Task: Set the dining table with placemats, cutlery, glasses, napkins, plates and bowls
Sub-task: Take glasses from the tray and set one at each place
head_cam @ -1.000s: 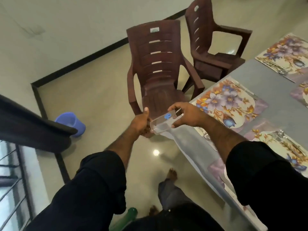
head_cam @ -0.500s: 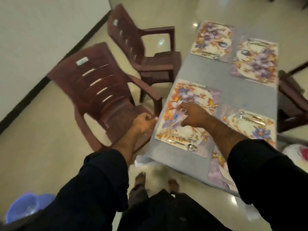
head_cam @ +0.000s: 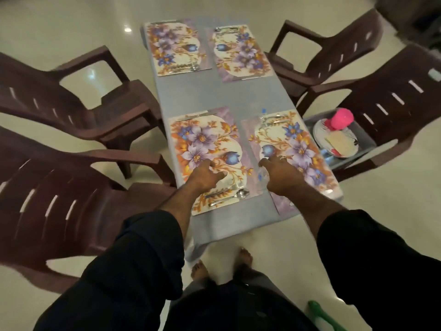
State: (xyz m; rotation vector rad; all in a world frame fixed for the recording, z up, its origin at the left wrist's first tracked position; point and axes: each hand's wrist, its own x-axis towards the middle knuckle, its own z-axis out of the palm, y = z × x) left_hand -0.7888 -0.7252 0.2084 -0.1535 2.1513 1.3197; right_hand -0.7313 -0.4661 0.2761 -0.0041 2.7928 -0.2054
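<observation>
A grey-clothed table carries floral placemats, each with a spoon and fork. My right hand grips a clear glass with a blue sticker, low over the near right placemat at its left edge. Another clear glass stands at that mat's far corner beside cutlery. My left hand hovers over the near left placemat, fingers loosely bent and holding nothing. A spoon and fork lie just below it. Two more placemats lie at the far end.
Brown plastic chairs stand on both sides, two on the left and two on the right. A grey crate on the near right chair holds plates and a pink item. A green object lies on the floor by my feet.
My view swung from the chair round to the table's end. My left hand let go of the glass, and my right hand carried it over to the near right placemat.
</observation>
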